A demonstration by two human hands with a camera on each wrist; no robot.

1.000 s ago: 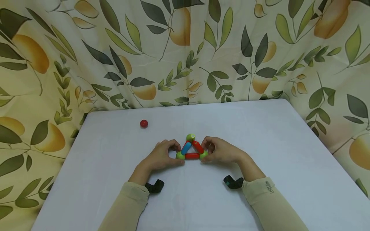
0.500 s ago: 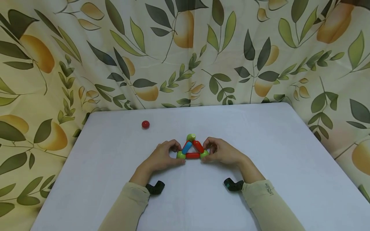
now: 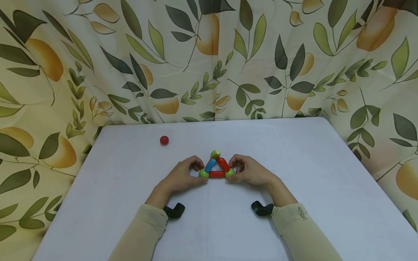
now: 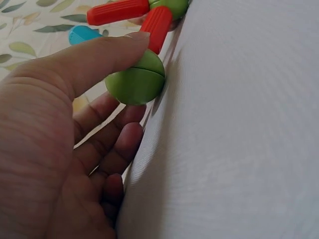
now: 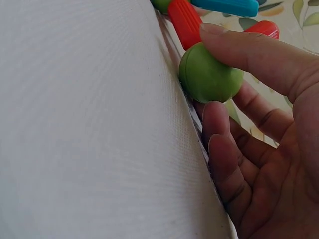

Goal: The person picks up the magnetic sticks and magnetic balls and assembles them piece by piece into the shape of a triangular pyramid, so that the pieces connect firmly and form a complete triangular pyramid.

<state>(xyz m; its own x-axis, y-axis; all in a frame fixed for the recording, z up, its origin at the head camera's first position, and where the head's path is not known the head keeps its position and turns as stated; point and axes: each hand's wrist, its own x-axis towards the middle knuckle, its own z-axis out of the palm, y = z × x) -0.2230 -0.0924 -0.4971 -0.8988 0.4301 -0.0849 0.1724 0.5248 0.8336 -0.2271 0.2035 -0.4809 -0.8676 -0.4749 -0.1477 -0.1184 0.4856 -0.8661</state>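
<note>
A toy triangle of green balls and coloured rods sits on the white table. My left hand pinches its left green ball between thumb and fingers. At the right corner, my right hand grips another green ball the same way. The red rod along the near side joins these two balls. A blue rod leans up on the left, partly covering a red one, and a red rod forms the right side. At the far corner is a green ball with a pale flat spot.
A single red ball lies on the white table, toward the back left. Behind the table hangs a curtain printed with leaves and fruit. Black wrist cameras sit on both wrists, near the sleeve cuffs.
The triangle and both hands have shifted very slightly toward the table's far edge. Both holds look the same, and the head view has tilted a little.
</note>
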